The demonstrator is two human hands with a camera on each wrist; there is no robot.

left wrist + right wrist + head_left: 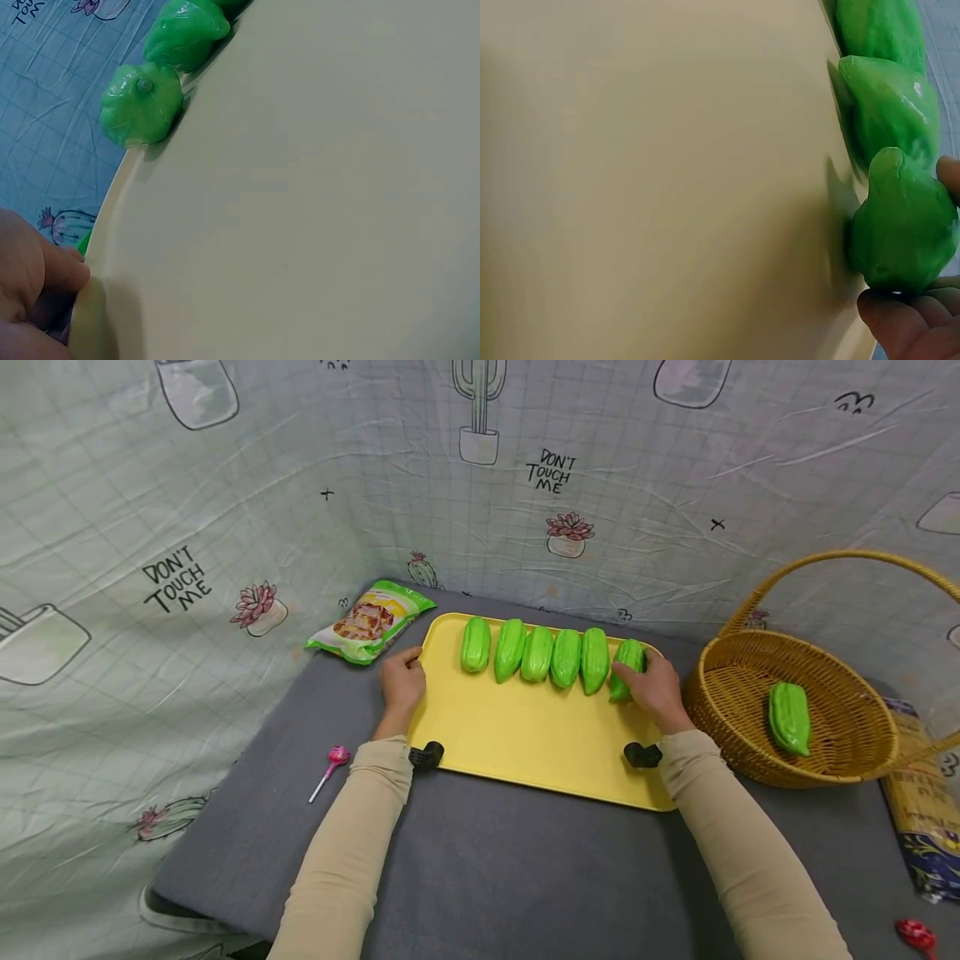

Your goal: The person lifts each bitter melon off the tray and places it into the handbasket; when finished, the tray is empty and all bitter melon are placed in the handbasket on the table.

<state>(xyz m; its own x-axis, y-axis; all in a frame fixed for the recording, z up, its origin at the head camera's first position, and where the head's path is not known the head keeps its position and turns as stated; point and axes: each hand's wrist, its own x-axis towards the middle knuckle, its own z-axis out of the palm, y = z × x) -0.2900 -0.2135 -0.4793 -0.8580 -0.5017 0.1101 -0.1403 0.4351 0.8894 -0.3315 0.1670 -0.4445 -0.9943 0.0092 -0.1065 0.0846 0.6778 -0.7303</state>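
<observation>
A yellow tray (525,735) lies on a grey table, with several green gourds (537,653) in a row along its far edge. My right hand (651,687) grips the rightmost gourd (627,662), which sits on the tray at the end of the row. The right wrist view shows that gourd (904,225) pinched by my fingers (904,326), next to its neighbour (892,105). My left hand (402,681) holds the tray's left rim. In the left wrist view its finger (60,271) lies against the rim (105,247), with the leftmost gourd (142,101) beyond.
A wicker basket (757,760) with a tall handle stands right of the tray and holds one more green gourd (789,718). A snack bag (371,620) lies at the back left, a pink lollipop (330,768) at the left, another packet (926,810) at the far right. Printed cloth walls surround the table.
</observation>
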